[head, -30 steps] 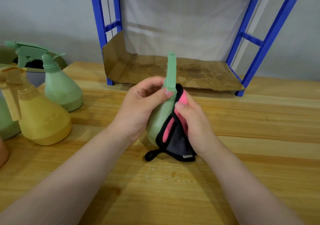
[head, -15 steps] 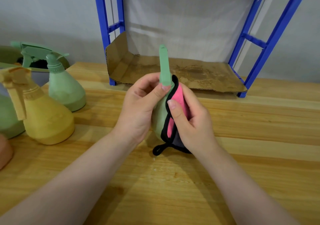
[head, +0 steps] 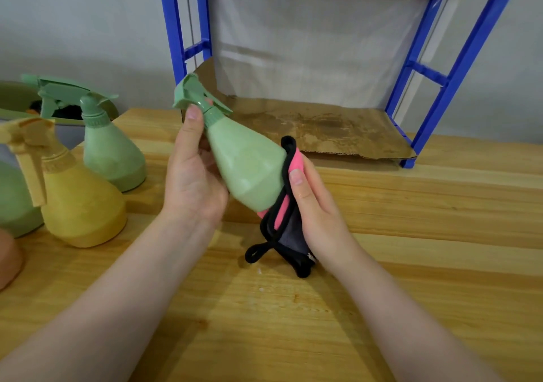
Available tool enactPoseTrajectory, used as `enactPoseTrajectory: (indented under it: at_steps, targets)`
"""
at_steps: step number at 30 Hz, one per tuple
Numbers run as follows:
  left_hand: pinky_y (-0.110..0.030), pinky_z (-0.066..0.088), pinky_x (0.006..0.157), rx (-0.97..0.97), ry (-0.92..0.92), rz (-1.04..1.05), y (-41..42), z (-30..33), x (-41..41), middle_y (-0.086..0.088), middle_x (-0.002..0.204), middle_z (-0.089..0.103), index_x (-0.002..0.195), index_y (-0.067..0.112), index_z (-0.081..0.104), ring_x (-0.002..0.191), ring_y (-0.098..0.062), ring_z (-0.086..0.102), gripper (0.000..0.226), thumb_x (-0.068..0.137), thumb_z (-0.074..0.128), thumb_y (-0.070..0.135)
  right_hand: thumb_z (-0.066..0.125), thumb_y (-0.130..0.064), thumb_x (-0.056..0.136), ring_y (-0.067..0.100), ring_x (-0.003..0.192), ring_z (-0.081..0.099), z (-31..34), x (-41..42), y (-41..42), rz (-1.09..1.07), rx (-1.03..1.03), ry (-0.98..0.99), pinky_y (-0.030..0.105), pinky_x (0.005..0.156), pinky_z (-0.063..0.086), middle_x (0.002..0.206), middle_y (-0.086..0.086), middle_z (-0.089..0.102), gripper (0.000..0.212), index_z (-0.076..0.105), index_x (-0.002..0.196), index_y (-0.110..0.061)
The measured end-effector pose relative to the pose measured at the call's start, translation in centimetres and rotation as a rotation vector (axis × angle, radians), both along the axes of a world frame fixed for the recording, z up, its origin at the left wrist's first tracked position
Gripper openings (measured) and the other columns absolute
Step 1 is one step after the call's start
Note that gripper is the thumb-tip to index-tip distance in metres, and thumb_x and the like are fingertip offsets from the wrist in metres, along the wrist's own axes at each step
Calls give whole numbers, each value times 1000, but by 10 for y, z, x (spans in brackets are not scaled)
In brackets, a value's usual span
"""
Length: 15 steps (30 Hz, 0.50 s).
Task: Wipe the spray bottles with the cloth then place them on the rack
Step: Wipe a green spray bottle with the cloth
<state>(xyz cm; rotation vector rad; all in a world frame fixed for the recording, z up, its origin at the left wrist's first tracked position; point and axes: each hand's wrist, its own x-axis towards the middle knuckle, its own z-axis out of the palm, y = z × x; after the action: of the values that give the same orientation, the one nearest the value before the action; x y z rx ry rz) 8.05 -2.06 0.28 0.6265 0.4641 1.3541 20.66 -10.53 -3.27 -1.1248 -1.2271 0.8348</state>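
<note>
Head view: left hand (head: 192,181) grips the tilted bottle (head: 246,170) near its neck, in front of the rack (head: 435,73). Right hand (head: 316,205) presses the cloth (head: 286,220) against its base. Loose grip, hard rub: bottle could slip onto the worktop (head: 293,323).

Green spray bottles showing: three, held (head: 246,173), standing (head: 113,152), one at the left edge (head: 14,199)
Yellow bottles standing: one (head: 79,202)
Cloths showing: one (head: 286,220)
Racks standing: one (head: 426,70)
Hands showing: two (head: 191,181) (head: 317,211)

Held bottle (head: 246,167) mid-table (head: 411,293) — rack (head: 435,73) behind, 2 bottles (head: 97,176) left.
</note>
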Motion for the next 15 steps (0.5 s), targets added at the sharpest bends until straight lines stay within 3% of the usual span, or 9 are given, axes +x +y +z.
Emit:
enactPoseTrajectory:
  at_steps: [2, 3, 6, 7, 10, 15]
  targets:
    - [-39, 58, 82, 19, 2, -16, 2, 0, -1, 0, 93, 71, 108, 19, 71, 90, -16, 69, 37, 80, 68, 43, 48, -58, 89, 21, 122, 61, 0, 0, 0, 21, -28, 34, 49, 105, 47, 131, -10, 64, 39, 52, 127, -53]
    - [-40, 58, 83, 46, 31, -27, 3, -1, -2, 1, 91, 71, 105, 20, 71, 89, -15, 68, 35, 80, 68, 43, 46, -56, 91, 14, 119, 63, 1, 0, -1, 29, -32, 35, 42, 103, 49, 127, -15, 66, 34, 53, 124, -54]
    - [-46, 51, 100, 168, 179, -85, 1, -1, -1, 0, 93, 70, 97, 23, 76, 99, -22, 61, 32, 73, 73, 44, 39, -41, 99, -22, 98, 59, 8, 4, -4, 62, -20, 13, 2, 80, 45, 98, -45, 63, 21, 49, 114, -51]
    - [-44, 51, 98, 213, 220, -117, -1, -2, 1, -1, 94, 70, 95, 22, 76, 99, -24, 60, 31, 72, 74, 42, 40, -37, 99, -22, 99, 58, 8, 6, -4, 69, -8, 12, 1, 80, 43, 100, -43, 64, 23, 50, 117, -48]
    - [-32, 58, 84, 348, 285, -225, -11, -5, 8, 1, 90, 74, 86, 22, 77, 87, -15, 69, 11, 79, 71, 26, 47, -36, 94, 0, 112, 64, 10, 8, -1, 60, 42, 17, 14, 88, 49, 115, -19, 71, 31, 59, 122, -36]
    - [-28, 56, 86, 526, 402, -291, -15, -7, 12, 3, 97, 75, 93, 28, 78, 93, -12, 68, 17, 83, 65, 25, 51, -39, 92, 11, 113, 65, 14, 11, -3, 85, 74, 27, 24, 92, 51, 117, -7, 71, 32, 61, 122, -32]
